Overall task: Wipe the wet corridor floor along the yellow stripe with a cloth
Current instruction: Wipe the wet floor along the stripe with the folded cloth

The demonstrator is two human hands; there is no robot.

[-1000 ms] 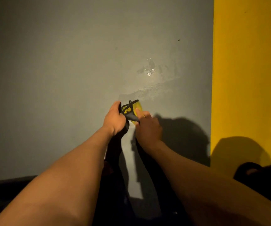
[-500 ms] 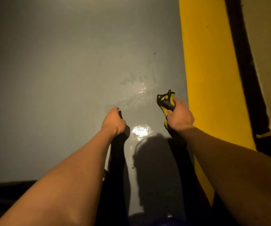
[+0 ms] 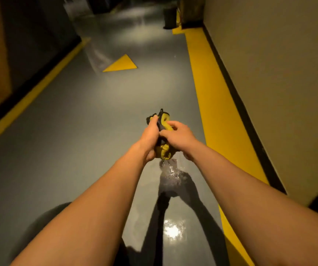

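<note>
Above the grey floor [image 3: 81,131], left hand [image 3: 150,135] and right hand [image 3: 179,138] (arms outstretched) grip the cloth [image 3: 164,148]

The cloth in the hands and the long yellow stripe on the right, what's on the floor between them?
In the head view, only bare grey floor lies between the cloth and the yellow stripe. The water splash is below the cloth instead.

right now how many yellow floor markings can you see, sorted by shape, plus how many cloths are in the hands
yellow stripes along the walls: 2, right stripe and left stripe
yellow triangle: 1
yellow and black cloth: 1, held off the floor by the left hand and right hand
total: 4
</note>
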